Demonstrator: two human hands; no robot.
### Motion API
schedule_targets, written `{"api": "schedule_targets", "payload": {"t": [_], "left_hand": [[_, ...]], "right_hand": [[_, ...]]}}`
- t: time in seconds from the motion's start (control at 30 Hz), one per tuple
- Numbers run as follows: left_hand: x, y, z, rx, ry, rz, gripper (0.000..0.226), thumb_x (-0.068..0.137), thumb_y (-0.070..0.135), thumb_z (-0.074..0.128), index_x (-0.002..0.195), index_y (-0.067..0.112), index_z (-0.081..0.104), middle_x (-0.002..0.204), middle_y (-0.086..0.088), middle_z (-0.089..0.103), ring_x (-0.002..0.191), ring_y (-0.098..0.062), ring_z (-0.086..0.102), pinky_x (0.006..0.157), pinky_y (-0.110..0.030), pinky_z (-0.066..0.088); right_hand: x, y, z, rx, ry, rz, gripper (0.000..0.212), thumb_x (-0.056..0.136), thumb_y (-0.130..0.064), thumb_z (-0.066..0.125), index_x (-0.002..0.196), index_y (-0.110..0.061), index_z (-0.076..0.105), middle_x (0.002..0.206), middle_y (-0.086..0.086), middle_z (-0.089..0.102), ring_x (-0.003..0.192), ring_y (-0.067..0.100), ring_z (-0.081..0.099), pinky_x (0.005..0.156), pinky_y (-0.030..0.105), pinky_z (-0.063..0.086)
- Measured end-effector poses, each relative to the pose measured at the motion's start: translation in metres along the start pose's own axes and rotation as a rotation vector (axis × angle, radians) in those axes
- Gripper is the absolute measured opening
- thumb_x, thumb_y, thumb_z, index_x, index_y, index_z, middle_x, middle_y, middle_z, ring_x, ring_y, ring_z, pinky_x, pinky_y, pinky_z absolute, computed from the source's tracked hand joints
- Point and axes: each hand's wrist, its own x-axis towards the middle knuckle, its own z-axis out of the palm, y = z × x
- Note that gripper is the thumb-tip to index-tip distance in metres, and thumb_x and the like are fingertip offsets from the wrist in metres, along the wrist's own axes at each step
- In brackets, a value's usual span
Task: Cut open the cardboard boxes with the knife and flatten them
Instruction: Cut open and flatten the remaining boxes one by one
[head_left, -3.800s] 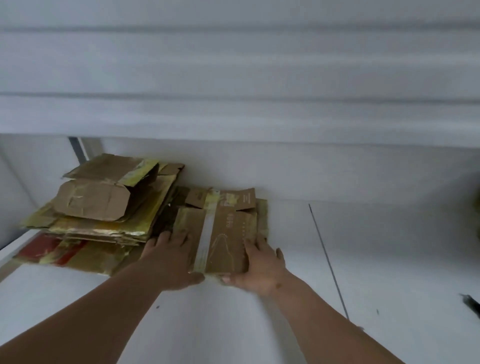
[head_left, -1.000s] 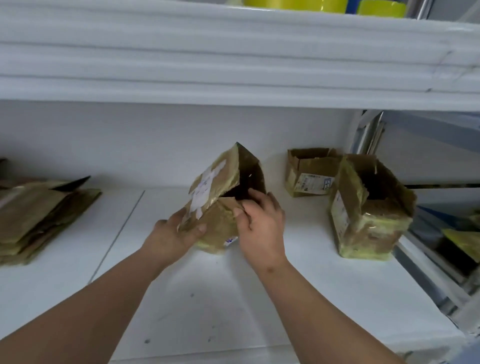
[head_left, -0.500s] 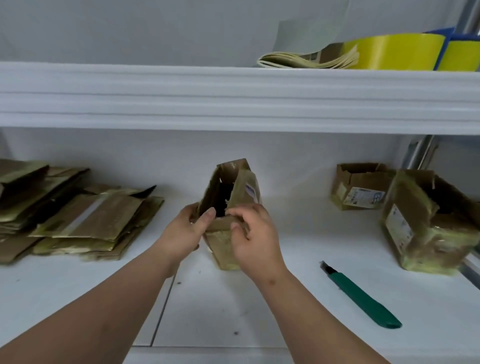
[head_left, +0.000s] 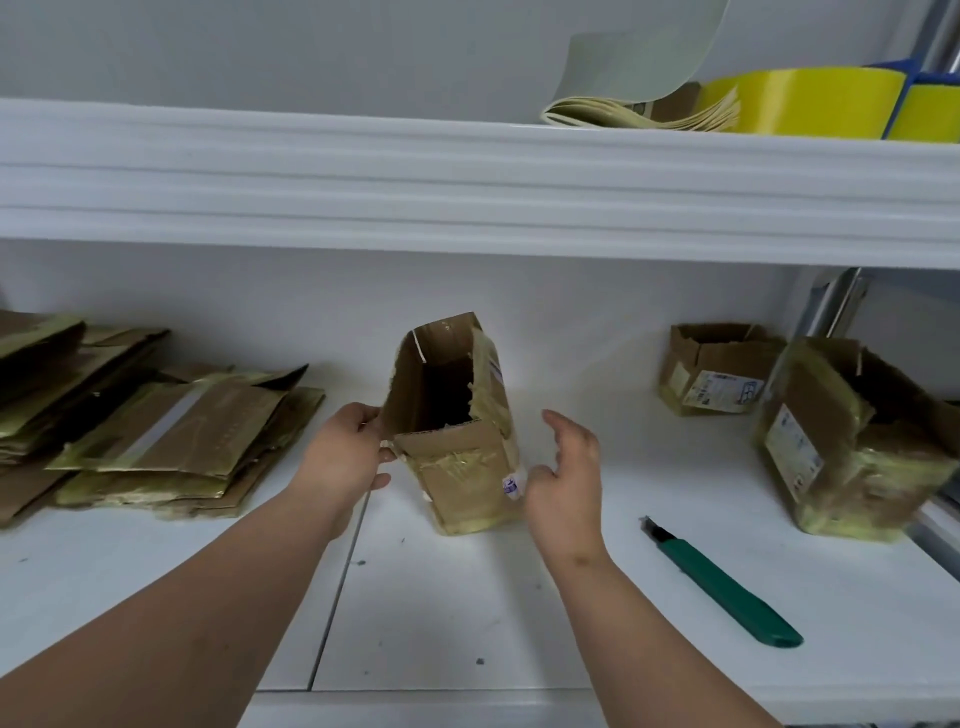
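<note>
Cardboard box (head_left: 457, 431) now upright mid-shelf, pinched by left hand (head_left: 345, 457); right hand (head_left: 566, 473) just released, fingers spread; free for green utility knife (head_left: 722, 582) lying right.

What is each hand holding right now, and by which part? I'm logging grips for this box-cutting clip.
The left hand holds the upright cardboard box by its left side edge. The right hand, fingers spread, holds nothing.

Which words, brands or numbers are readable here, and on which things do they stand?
No text is readable.
Label on the small back box: print too blurred.
Label on the big right box: too blurred.
Sticker on the middle box: too small.
Green knife: no marking visible.
</note>
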Motion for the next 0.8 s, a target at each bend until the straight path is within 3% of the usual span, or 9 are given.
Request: {"api": "schedule_targets", "payload": {"t": [0.07,0.17,0.3,0.37,0.47,0.57,0.63,0.7,0.8], "left_hand": [[0.000,0.000,0.000,-0.037,0.010,-0.022,0.018,0.103,0.028,0.046,0.117,0.021,0.055,0.107,0.001,0.067,0.095,-0.018,0.067,0.087,-0.045,0.057],[-0.004,0.000,0.003,-0.102,-0.036,-0.053,0.017,0.103,0.038,0.043,0.115,0.031,0.053,0.116,0.007,0.063,0.101,-0.016,0.065,0.090,-0.045,0.056],[-0.005,-0.008,0.003,-0.210,-0.211,-0.100,0.077,0.083,0.072,0.041,0.148,0.033,0.031,0.142,0.011,0.043,0.134,-0.016,0.043,0.105,-0.052,0.043],[-0.004,-0.012,0.002,-0.234,-0.208,-0.067,0.093,0.073,0.070,0.055,0.152,0.037,0.018,0.151,0.008,0.036,0.138,-0.019,0.037,0.109,-0.053,0.037],[-0.001,-0.013,0.004,-0.305,-0.069,-0.013,0.119,0.064,0.050,0.079,0.151,0.046,-0.002,0.156,-0.003,0.031,0.136,-0.026,0.040,0.106,-0.054,0.040],[0.003,-0.014,0.005,-0.173,0.052,0.039,0.146,0.041,0.054,0.095,0.146,0.055,-0.007,0.159,-0.004,0.023,0.141,-0.028,0.034,0.109,-0.056,0.036],[0.004,-0.016,0.006,-0.035,0.091,0.063,0.148,0.041,0.052,0.096,0.145,0.056,-0.009,0.162,-0.001,0.014,0.146,-0.027,0.024,0.113,-0.056,0.030],[0.002,-0.016,0.009,0.023,0.081,0.104,0.138,0.057,0.036,0.094,0.148,0.052,-0.008,0.163,0.001,0.010,0.148,-0.025,0.019,0.114,-0.049,0.027],[0.000,-0.013,0.007,0.038,0.035,0.106,0.130,0.063,0.029,0.091,0.150,0.052,-0.004,0.163,0.000,0.014,0.144,-0.029,0.029,0.112,-0.046,0.029]], "right_hand": [[0.005,0.016,-0.003,-0.065,-0.133,0.118,0.062,0.093,0.003,0.049,0.148,-0.026,0.040,0.141,-0.012,0.041,0.136,0.014,0.040,0.105,0.015,0.031],[0.003,0.029,0.005,-0.096,-0.348,0.128,0.049,0.091,-0.008,0.052,0.124,-0.044,0.057,0.116,-0.023,0.065,0.110,0.005,0.062,0.089,0.017,0.048],[0.002,0.035,0.012,-0.066,-0.368,0.075,0.049,0.095,-0.002,0.050,0.118,-0.045,0.056,0.122,-0.015,0.058,0.106,0.000,0.055,0.087,0.005,0.039],[0.001,0.035,0.014,-0.087,-0.374,0.078,0.046,0.100,-0.009,0.051,0.136,-0.037,0.052,0.127,-0.010,0.046,0.114,0.004,0.045,0.094,0.006,0.034],[-0.005,0.031,0.023,-0.056,-0.409,0.005,0.041,0.101,-0.016,0.053,0.139,-0.032,0.054,0.135,-0.010,0.049,0.127,0.008,0.046,0.110,0.019,0.038],[-0.017,0.029,0.034,-0.073,-0.493,-0.084,0.044,0.099,-0.026,0.045,0.141,-0.030,0.053,0.139,-0.009,0.054,0.130,0.010,0.048,0.112,0.031,0.041],[-0.022,0.030,0.037,-0.096,-0.554,-0.107,0.045,0.099,-0.024,0.040,0.142,-0.031,0.052,0.137,-0.011,0.057,0.128,0.007,0.051,0.110,0.029,0.043],[-0.022,0.033,0.033,-0.103,-0.549,-0.086,0.043,0.100,-0.011,0.043,0.138,-0.026,0.057,0.130,-0.013,0.062,0.124,0.005,0.055,0.105,0.018,0.044],[-0.012,0.038,0.017,-0.154,-0.331,-0.023,0.034,0.096,-0.004,0.054,0.122,-0.022,0.065,0.109,-0.017,0.056,0.108,0.003,0.058,0.085,0.000,0.040]]}}
